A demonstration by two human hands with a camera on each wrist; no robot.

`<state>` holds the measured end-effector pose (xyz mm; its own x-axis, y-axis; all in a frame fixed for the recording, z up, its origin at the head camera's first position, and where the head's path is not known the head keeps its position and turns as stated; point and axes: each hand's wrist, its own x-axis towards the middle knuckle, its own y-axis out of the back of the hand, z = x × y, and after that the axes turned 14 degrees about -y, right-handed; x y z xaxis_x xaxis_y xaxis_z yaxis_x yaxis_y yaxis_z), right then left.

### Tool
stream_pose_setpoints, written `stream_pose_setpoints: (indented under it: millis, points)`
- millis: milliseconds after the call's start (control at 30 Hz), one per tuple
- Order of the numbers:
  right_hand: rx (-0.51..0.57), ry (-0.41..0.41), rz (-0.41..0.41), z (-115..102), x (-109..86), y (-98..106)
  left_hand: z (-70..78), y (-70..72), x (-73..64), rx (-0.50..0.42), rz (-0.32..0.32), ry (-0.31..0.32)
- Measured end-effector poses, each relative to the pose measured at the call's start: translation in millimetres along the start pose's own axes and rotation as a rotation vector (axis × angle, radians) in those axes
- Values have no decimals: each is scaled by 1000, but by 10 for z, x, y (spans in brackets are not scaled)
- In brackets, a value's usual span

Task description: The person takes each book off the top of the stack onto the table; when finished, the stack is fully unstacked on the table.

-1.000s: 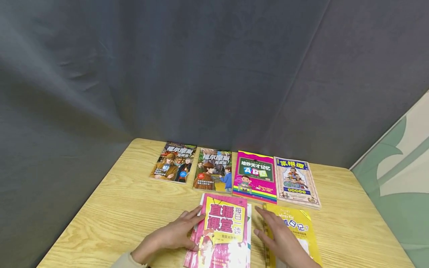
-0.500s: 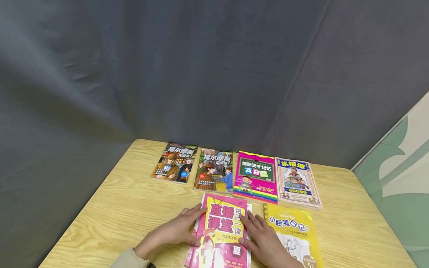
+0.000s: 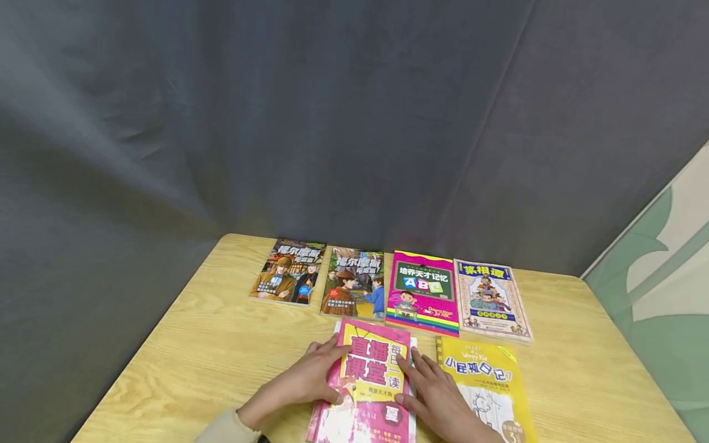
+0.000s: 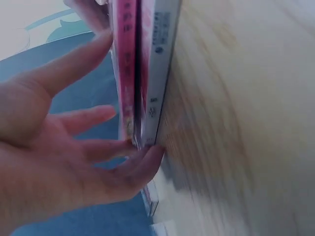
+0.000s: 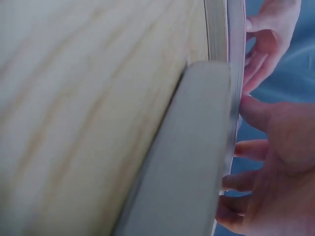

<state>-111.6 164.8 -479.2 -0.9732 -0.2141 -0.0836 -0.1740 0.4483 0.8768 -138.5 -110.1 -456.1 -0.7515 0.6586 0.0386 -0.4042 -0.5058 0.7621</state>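
In the head view a pink book with a yellow panel (image 3: pixel 372 375) lies on a stack of books at the table's front middle. My left hand (image 3: pixel 301 381) touches its left edge, thumb and fingers spread along that side. In the left wrist view its fingertips meet the spines of the pink book (image 4: pixel 127 64) and a white-spined book (image 4: pixel 160 64) under it, a dark gap between them. My right hand (image 3: pixel 437 394) touches the right edge, fingertips on the cover's border. The right wrist view shows its fingertips (image 5: pixel 241 179) along the stack's page side. The lower books are mostly hidden.
A yellow book (image 3: pixel 487 387) lies to the right, partly under my right hand. Behind stand in a row two detective comics (image 3: pixel 290 271) (image 3: pixel 352 283), a magenta ABC book (image 3: pixel 422 292) and a cream-bordered book (image 3: pixel 493 301). A dark curtain (image 3: pixel 332 123) hangs behind the wooden table (image 3: pixel 221 332).
My right hand has moved left from over the yellow book to the pink book's right edge. My left hand and the pink book have shifted slightly right.
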Motion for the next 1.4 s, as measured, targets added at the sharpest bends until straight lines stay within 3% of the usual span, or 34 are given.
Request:
stream_pose_setpoints:
  millis: [100, 267, 333, 433, 600, 733, 1000, 1200, 1400]
  points:
    - [3, -20, -28, 8, -11, -9, -18, 10, 35, -123, 85, 4]
    - [-7, -11, -3, 11, -4, -8, -128, 88, 111, -519, 286, 15]
    - [-16, -5, 9, 14, 1, -10, -180, 100, 134, -630, 336, 15]
    - [-28, 0, 3, 20, 2, -17, -241, 85, 152, -717, 322, -4]
    - [-32, -19, -27, 6, 1, -22, -285, 57, 128, -819, 159, -29]
    - [-53, -44, -35, -16, 2, -21, -277, 69, 87, -850, 116, -12]
    - [-55, -118, -54, -61, 15, -19, -262, 112, 65, -840, 227, -23]
    - [-53, -149, -74, -72, 27, -51, -309, 532, -113, -734, 286, -28]
    - [-91, -123, -62, -74, 19, -33, -378, 854, -337, -731, 326, -60]
